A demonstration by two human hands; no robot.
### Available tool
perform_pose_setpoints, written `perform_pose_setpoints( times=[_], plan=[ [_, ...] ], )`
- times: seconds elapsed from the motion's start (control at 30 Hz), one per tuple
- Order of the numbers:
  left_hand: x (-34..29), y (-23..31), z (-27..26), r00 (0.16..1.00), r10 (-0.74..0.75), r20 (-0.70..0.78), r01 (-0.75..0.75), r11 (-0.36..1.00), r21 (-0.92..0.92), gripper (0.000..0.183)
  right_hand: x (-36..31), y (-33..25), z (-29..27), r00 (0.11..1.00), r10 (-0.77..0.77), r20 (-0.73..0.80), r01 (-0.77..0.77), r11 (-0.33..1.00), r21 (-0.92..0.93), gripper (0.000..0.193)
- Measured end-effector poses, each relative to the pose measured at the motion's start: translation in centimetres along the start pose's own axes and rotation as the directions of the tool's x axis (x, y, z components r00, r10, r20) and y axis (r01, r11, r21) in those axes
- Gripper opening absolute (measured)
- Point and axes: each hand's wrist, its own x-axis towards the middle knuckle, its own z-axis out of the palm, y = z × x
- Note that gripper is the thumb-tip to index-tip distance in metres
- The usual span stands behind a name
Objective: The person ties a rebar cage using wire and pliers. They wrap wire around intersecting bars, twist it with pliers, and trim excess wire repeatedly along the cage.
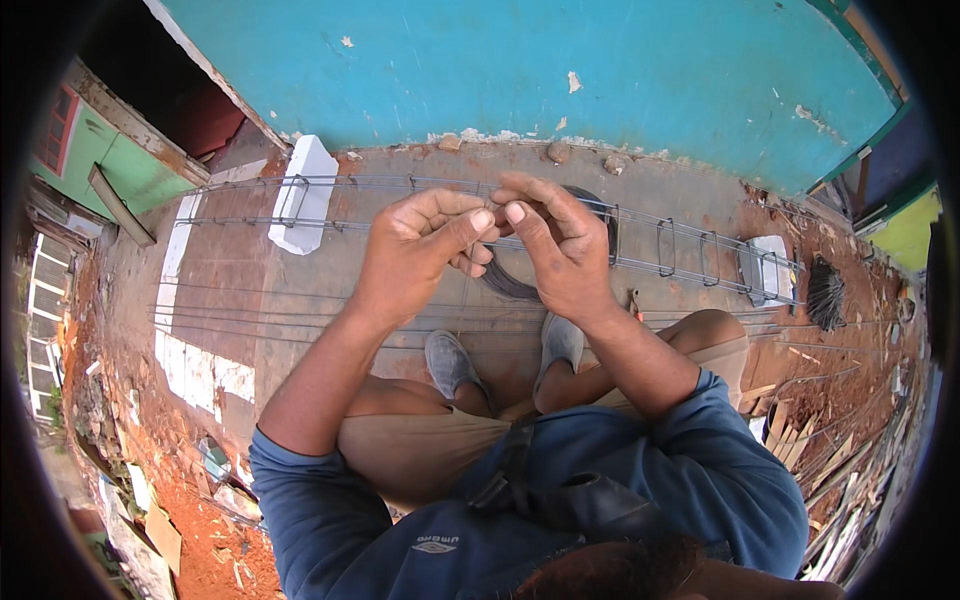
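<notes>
My left hand [425, 235] and my right hand [560, 240] are raised in front of me, thumbs and fingertips pinched close together. Between them is a very thin strand that looks like tie wire; the fingers hide most of it. Beyond and below the hands runs a long rebar cage [660, 240] with square stirrups, lying across white blocks. A coil of dark wire [508, 284] lies on the ground, partly covered by my right hand. Closer to my feet, several loose steel bars [270, 318] stretch from left to right.
One white block [305, 195] supports the cage at left, another [768, 270] at right. Pliers-like handles [635, 303] show by my right knee. A bundle of dark stirrups [825, 293] lies at far right. A turquoise wall [560, 80] stands behind; wood scraps [790, 435] lie lower right.
</notes>
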Motion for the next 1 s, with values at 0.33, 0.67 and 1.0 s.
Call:
perform_pose_setpoints(
  times=[0.33, 0.67, 1.0],
  plan=[
    [0.3, -0.5, 0.1, 0.998, -0.047, 0.029, 0.045, 0.996, 0.071, 0.027, -0.3, 0.8, -0.4, 0.997, -0.062, -0.045, 0.054, 0.987, -0.153, 0.024],
    [0.5, -0.9, 0.1, 0.990, -0.125, 0.062, 0.125, 0.992, 0.008, 0.027, -0.2, 1.1, -1.2, 0.988, -0.155, 0.027, 0.156, 0.945, -0.288, 0.019],
    [0.3, -0.7, -0.3, 0.962, -0.247, 0.115, 0.252, 0.967, -0.030, 0.020, -0.3, 1.1, -1.7, 0.983, -0.121, 0.139, 0.152, 0.959, -0.240, 0.022]
  ],
)
